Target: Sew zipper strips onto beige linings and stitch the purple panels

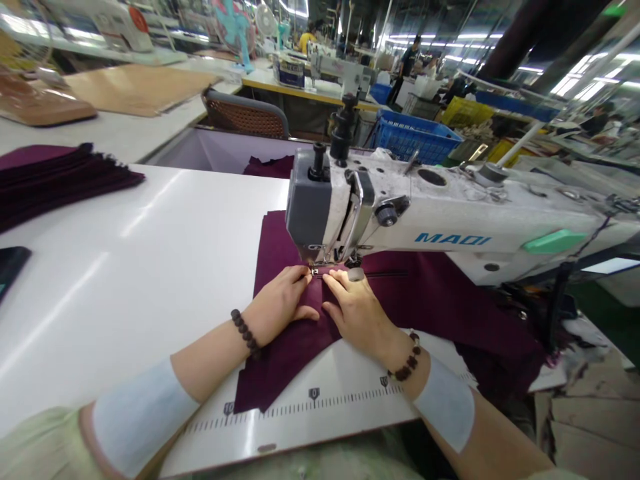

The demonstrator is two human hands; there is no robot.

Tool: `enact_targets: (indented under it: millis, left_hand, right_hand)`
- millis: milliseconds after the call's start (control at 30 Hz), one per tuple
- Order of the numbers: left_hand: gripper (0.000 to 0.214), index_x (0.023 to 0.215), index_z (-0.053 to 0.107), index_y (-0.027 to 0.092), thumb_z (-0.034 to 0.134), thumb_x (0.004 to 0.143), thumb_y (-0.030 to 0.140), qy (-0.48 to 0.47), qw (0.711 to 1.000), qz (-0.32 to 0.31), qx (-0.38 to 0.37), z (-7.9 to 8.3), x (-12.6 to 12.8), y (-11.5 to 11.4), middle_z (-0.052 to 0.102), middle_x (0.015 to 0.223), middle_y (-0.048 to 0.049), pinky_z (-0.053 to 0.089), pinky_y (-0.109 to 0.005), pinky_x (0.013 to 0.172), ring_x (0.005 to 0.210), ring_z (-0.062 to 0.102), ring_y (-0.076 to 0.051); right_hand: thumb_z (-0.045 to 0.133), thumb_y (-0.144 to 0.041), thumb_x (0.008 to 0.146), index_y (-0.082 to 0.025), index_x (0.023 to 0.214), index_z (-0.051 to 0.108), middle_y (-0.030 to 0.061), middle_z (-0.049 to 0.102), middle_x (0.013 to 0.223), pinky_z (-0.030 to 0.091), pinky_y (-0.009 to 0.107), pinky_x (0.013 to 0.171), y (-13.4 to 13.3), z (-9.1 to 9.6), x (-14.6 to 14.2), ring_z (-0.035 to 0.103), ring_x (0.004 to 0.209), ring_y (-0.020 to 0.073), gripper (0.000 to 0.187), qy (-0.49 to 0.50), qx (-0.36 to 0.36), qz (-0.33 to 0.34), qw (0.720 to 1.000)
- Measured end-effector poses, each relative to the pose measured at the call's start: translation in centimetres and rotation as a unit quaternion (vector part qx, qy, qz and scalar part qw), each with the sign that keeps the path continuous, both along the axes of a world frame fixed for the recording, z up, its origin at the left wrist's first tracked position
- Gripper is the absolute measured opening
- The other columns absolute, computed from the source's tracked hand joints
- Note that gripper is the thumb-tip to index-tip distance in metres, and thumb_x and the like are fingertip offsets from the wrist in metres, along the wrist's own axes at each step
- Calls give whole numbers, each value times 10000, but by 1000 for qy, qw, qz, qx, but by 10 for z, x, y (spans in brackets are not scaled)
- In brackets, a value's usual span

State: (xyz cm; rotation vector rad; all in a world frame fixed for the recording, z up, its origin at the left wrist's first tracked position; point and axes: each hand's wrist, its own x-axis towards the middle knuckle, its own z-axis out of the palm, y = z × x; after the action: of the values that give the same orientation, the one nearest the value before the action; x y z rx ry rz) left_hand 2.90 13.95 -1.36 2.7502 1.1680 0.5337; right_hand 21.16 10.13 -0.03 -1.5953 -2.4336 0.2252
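Observation:
Dark purple fabric [295, 360] lies under the needle area of a white sewing machine [450, 213], with a dark zipper [385, 274] running along it to the right. My left hand [285, 297] rests on the fabric just left of the presser foot [316, 270], fingertips close to it and thumb stretched toward the right. On the other side, my right hand [357, 310] lies flat on the fabric with its fingers spread, the tips near the zipper and the foot. Both palms face down. What is directly under the fingertips is hidden.
A stack of dark purple pieces [60, 180] sits at the left of the white table [125, 287], above a dark phone-like object [11, 270]. Behind the machine are a blue basket [415, 137] and a chair [245, 117]. More purple fabric hangs at the right.

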Motion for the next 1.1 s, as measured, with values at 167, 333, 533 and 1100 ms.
enact_targets:
  millis: [167,333,533,1100]
  left_hand:
    - [601,998,575,33,695,627,490,2,1000,7,2,0,3,-3,570,1054,-156,484,-364,890,975,556,-253]
    - [590,1008,575,34,718,620,455,-5,1000,15,-13,0,3,-3,563,1061,-154,482,-376,897,979,546,-253]
    - [545,996,591,46,713,637,437,-16,999,11,-31,1,3,-2,555,1061,-153,482,-405,894,976,535,-264]
    - [524,1043,566,41,670,710,432,-6,1000,-1,-22,-3,2,8,525,1060,-157,465,-397,897,988,508,-266]
  right_hand:
    - [491,-261,866,-154,1309,439,98,487,1221,292,463,1043,2,2,1,391,1152,234,458,-2,-11,5,1000]
    - [503,-260,861,-155,1298,451,101,474,1239,304,453,1038,4,3,1,390,1161,230,453,-10,-11,13,1000]
    - [473,-257,877,-155,1309,441,105,475,1236,298,454,1041,3,5,-1,389,1168,229,445,-17,-21,5,1000]
    - [434,-265,896,-153,1317,432,125,475,1231,281,451,1049,10,3,-1,382,1185,223,435,-8,-19,-7,1000]
